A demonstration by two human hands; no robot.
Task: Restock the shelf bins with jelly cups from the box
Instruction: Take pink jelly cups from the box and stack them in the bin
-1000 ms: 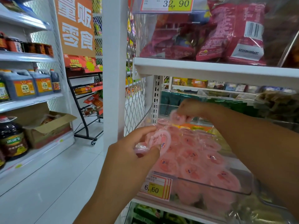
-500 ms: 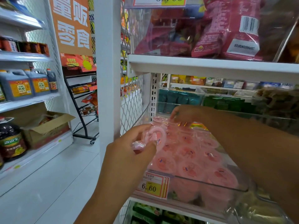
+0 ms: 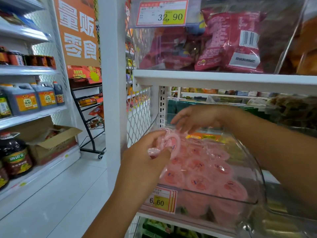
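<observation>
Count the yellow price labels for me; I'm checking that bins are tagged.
2. The 32.90 label fronts the upper bin; the 6.60 label fronts the jelly cup bin. More may be stacked behind it.

One left hand, one right hand; roughly a dozen jelly cups in one bin; one cardboard box left of bin.

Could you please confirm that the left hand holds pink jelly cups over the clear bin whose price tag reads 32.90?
No: in the head view, the price tag on the clear bin reads 6.60; the 32.90 tag hangs higher up. The left hand does hold pink jelly cups over that bin.
</observation>
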